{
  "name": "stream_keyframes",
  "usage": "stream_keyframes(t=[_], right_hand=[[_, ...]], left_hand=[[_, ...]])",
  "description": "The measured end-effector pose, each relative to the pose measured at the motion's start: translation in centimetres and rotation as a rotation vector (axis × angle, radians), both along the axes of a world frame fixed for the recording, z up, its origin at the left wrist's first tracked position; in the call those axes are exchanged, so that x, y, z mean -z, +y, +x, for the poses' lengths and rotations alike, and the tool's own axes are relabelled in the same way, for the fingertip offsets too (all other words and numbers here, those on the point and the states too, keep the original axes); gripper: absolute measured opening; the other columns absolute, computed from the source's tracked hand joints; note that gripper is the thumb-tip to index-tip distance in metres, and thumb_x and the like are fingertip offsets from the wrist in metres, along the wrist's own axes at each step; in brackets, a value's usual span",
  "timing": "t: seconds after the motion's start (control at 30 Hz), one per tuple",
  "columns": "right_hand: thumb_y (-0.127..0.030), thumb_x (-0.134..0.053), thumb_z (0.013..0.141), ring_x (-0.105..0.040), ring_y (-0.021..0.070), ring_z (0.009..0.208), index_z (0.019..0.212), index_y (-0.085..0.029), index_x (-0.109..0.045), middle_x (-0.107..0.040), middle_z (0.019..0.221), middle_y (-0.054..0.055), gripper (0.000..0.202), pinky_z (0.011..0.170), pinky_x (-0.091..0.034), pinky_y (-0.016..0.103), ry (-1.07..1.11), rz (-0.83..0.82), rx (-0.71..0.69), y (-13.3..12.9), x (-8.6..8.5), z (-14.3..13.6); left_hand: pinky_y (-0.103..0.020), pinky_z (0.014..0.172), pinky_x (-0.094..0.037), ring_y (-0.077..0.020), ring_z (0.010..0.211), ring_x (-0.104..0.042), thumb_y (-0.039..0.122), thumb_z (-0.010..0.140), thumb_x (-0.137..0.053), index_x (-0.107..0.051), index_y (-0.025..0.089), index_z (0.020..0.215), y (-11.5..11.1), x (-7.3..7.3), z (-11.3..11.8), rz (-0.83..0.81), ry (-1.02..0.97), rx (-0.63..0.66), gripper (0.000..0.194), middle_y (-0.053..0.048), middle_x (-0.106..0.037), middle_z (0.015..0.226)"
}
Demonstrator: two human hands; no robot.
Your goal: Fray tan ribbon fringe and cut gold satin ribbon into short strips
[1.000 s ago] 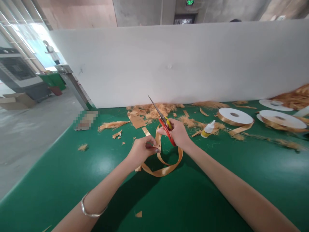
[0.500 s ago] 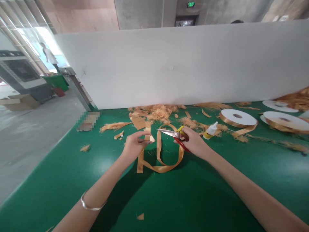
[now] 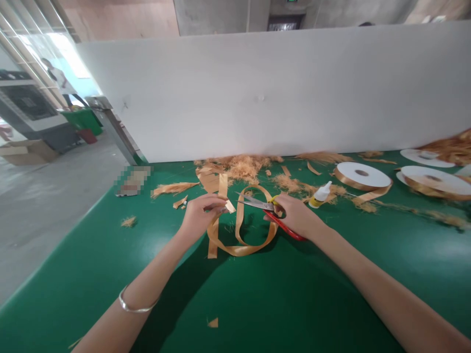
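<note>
My left hand (image 3: 204, 213) pinches a gold satin ribbon (image 3: 243, 251) close to its end, and a short tip sticks out beyond the fingers. The rest of the ribbon curls in a loop on the table below both hands. In my right hand (image 3: 296, 215) are scissors (image 3: 257, 202) with red and yellow handles. Their blades are parted and point left toward the ribbon's tip, with a small gap between. Another straight strip of ribbon (image 3: 222, 185) lies behind and under my left hand.
A green table (image 3: 294, 299) carries frayed tan fibres (image 3: 243, 168), a glue bottle (image 3: 321, 195) and ribbon spools (image 3: 362, 175) at the right. A white partition (image 3: 257, 98) runs along the back. A pixelated flat object (image 3: 133, 181) lies at the left edge; a person (image 3: 59, 81) is far left.
The scissors' blades have spread apart, and the red handle has swung out to the right. My left hand has shifted slightly left, still pinching the ribbon. The view has tilted slightly downward.
</note>
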State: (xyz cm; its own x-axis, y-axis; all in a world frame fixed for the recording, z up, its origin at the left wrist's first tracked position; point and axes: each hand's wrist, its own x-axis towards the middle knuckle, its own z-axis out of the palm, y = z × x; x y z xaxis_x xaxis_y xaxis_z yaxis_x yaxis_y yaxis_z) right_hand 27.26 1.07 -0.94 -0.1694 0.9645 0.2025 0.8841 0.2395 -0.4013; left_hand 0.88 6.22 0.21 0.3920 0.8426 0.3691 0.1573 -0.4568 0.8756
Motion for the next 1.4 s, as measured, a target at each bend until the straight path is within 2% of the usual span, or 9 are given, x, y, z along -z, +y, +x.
stream_keyframes(t=[0.13,0.27,0.47,0.83,1.2,1.33,1.4], right_hand=[[-0.055,-0.047,0.08,-0.045,0.0148,0.058,0.061,-0.022,-0.034,-0.049,0.067,0.003,0.041,0.054,-0.034,0.026,-0.165,0.001,-0.055,-0.4,-0.2,0.0],[-0.054,-0.05,0.078,-0.048,0.0153,0.057,0.058,-0.021,-0.037,-0.053,0.065,0.003,0.041,0.053,-0.032,0.026,-0.227,-0.038,-0.085,-0.5,-0.2,-0.3],[-0.059,-0.048,0.077,-0.049,0.0158,0.056,0.053,-0.021,-0.036,-0.052,0.059,0.003,0.047,0.051,-0.03,0.025,-0.254,-0.041,-0.089,-0.4,-0.2,-0.5],[-0.061,-0.047,0.078,-0.048,0.0161,0.057,0.052,-0.02,-0.036,-0.053,0.059,0.004,0.049,0.051,-0.028,0.026,-0.243,-0.054,-0.139,-0.3,-0.4,-1.2],[-0.067,-0.04,0.079,-0.048,0.0166,0.056,0.051,-0.021,-0.038,-0.054,0.058,0.005,0.054,0.051,-0.027,0.027,-0.294,-0.058,-0.166,-0.3,-0.7,-1.4],[-0.064,-0.04,0.081,-0.048,0.0165,0.054,0.051,-0.02,-0.041,-0.055,0.058,0.006,0.053,0.051,-0.026,0.027,-0.327,-0.067,-0.164,-0.2,-0.7,-1.4],[-0.056,-0.042,0.083,-0.049,0.0168,0.056,0.052,-0.02,-0.043,-0.057,0.059,0.006,0.048,0.051,-0.026,0.027,-0.358,-0.072,-0.166,-0.2,-0.7,-1.4]], left_hand=[[-0.036,0.078,-0.058,-0.0188,0.077,-0.067,0.021,0.072,-0.064,-0.071,0.018,0.083,-0.1,-0.1,0.0,-0.04,0.019,-0.003,0.014,-0.007,-0.067,0.097],[-0.035,0.081,-0.057,-0.0205,0.085,-0.067,0.024,0.069,-0.068,-0.071,0.019,0.087,-0.5,-0.5,0.1,-0.055,0.076,-0.015,0.019,-0.007,-0.065,0.1],[-0.034,0.079,-0.058,-0.0196,0.083,-0.067,0.019,0.068,-0.066,-0.071,0.019,0.085,-0.9,-0.8,0.3,-0.08,0.104,-0.012,0.017,-0.006,-0.065,0.101],[-0.035,0.075,-0.059,-0.0196,0.08,-0.067,0.018,0.068,-0.065,-0.071,0.018,0.082,-1.3,-0.4,0.8,-0.108,0.042,0.042,0.015,-0.007,-0.065,0.1],[-0.035,0.074,-0.06,-0.0184,0.077,-0.067,0.018,0.066,-0.067,-0.071,0.017,0.078,-1.6,-0.7,1.1,-0.17,0.012,0.048,0.013,-0.007,-0.066,0.097],[-0.036,0.074,-0.06,-0.0184,0.076,-0.067,0.018,0.065,-0.067,-0.072,0.017,0.078,-1.6,-0.7,1.1,-0.185,0.02,0.042,0.013,-0.007,-0.066,0.097],[-0.037,0.074,-0.059,-0.0194,0.077,-0.067,0.019,0.065,-0.067,-0.072,0.017,0.078,-1.6,-0.7,1.2,-0.183,0.034,0.04,0.014,-0.008,-0.066,0.098]])
